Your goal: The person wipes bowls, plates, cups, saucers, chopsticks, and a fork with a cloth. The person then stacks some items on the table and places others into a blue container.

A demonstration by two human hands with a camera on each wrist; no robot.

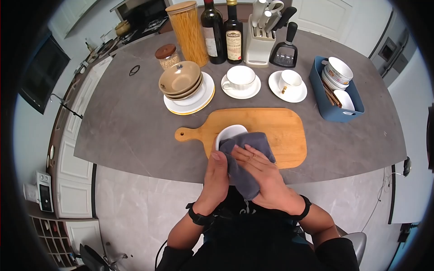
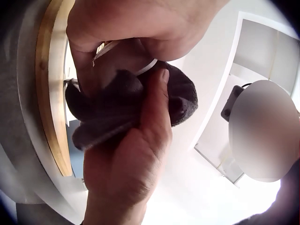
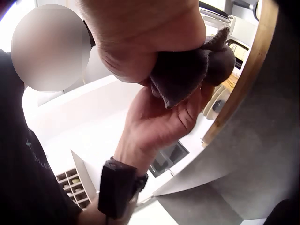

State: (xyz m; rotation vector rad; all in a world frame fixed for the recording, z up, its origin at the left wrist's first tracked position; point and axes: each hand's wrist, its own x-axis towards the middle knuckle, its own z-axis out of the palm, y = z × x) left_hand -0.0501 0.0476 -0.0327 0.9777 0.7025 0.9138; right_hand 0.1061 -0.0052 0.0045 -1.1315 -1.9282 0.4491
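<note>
A white bowl is held tilted by my left hand above the near side of a wooden cutting board. The left thumb lies along the bowl's near side. My right hand holds a dark grey cloth against the bowl, fingers stretched over the fabric. In the left wrist view, the right thumb pinches the cloth close to the bowl's rim. Folds of the cloth hide much of the bowl, and in the right wrist view they hang between both hands.
Stacked brown bowls on plates stand back left, and two white cups on saucers are behind the board. A blue bin with dishes sits right. Pasta jar, bottles and knife block line the back.
</note>
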